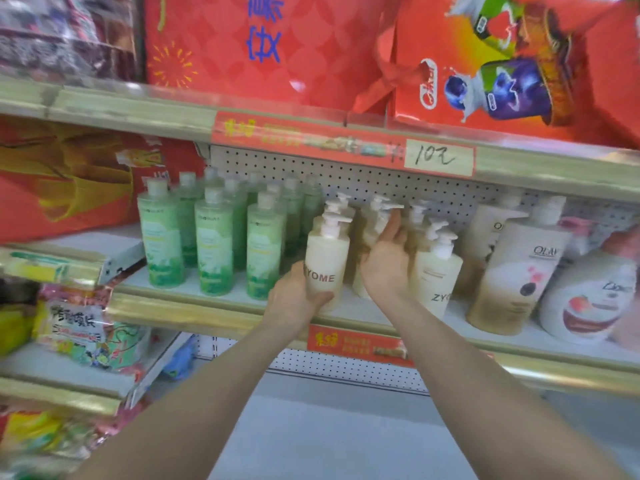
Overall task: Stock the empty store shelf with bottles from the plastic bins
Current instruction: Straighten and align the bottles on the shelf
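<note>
Putting one more bottle into the row, as far as can be judged. Holding in the left grip [298, 296] a cream-white plastic pump bottle with dark "ZYOME" lettering [327, 261], upright, with fingers and thumb wrapped round its lower part. Keeping its base at the front edge of the white store shelf with the gold front rail [207, 311]; cannot tell whether resting on the shelf or just above it.

Reaching with the right grip [382, 261] into the gap just beside, fingers nearly straight and laid along a second cream pump bottle further back [372, 233]. Blurred there and thumb hidden, so cannot tell whether closing round that bottle or only pressing against it.

To the left, a block of green translucent bottles with pale flat caps [214, 244], several rows deep. To the right, another cream bottle of the same kind [438, 275], then a large beige pump bottle [519, 271]. Already well filled at this level, so probably late in the task. No plastic bins in view.

Next, most likely: sliding the held bottle back into the cream row. Calls for keeping it upright, leaving the label to the front, and not knocking the pump heads of the close neighbours. Then letting go with both grips.
</note>
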Available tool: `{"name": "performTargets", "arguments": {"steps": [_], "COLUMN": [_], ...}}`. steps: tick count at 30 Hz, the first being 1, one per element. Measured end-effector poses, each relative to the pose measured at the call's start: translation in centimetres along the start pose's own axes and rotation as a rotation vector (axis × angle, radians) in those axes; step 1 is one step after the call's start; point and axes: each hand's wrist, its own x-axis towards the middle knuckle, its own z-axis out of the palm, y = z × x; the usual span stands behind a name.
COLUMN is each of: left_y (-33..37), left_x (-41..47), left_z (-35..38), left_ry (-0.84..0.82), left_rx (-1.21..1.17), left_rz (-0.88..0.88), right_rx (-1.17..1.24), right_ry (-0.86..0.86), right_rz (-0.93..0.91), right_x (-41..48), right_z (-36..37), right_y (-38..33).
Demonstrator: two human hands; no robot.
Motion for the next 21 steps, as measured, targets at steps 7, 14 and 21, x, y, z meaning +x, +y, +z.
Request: {"name": "performTargets", "arguments": {"steps": [7, 14, 21], "left_y": [-0.3, -0.9, -0.5], "left_x": [-0.2, -0.1, -0.1], "left_z": [-0.3, -1.2, -1.5], "left_ry": [0.001, -0.062, -0.092], "left_rx": [-0.03, -0.035, -0.042], "left_rz": [0.066, 0.069, 0.059], "right_rx": [0.057, 0.091, 0.022], "right_ry": [0.035, -0.013, -0.093], "right_rz": [-0.056, -0.072, -0.071], "right_x": [-1.3, -3.1, -3.1], "right_z": [-1.3, -3.1, -4.5], "right_y": [0.2, 0.7, 0.2]}}
